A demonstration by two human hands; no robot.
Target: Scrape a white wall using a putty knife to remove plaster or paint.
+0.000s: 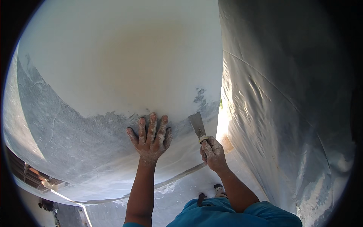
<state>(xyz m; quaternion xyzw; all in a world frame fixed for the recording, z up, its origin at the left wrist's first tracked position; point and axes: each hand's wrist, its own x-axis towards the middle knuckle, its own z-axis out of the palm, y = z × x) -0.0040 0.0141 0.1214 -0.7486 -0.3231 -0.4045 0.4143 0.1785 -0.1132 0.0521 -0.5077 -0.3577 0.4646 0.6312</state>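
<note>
In front of me a wall carries a smooth white coat [136, 65] over its upper part. Below a ragged edge its grey surface [85, 142] shows. My left hand [151, 139], dusted with white, lies against the wall at that edge, fingers spread and holding nothing. A putty knife [197, 123] is in my right hand [212, 154], gripped by its handle with the blade pointing up. The blade is close to the wall; I cannot tell whether it touches. Above the blade, a dark rough patch [200, 98] interrupts the white coat.
A wrinkled, shiny grey sheet [263, 107] hangs close on my right, with a bright gap [223, 122] between it and the wall. White specks mark the grey floor [175, 190] by my feet. A dark slatted opening [31, 173] is at lower left.
</note>
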